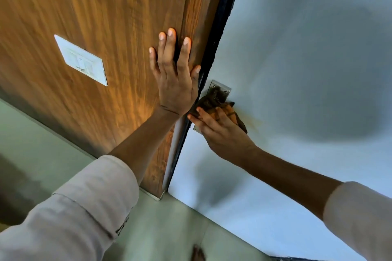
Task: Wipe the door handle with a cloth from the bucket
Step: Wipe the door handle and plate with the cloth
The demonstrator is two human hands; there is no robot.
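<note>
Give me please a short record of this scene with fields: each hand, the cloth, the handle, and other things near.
left hand: flat, fingers spread, pressed on the wooden panel
right hand: holds the cloth against the handle area
cloth: orange-brown, bunched, pressed on the metal
door handle: grey metal plate with screws on the pale door; lever itself hidden by the cloth
switch plate: white, on the wooden panel, left of the left hand
bucket: not in view
</note>
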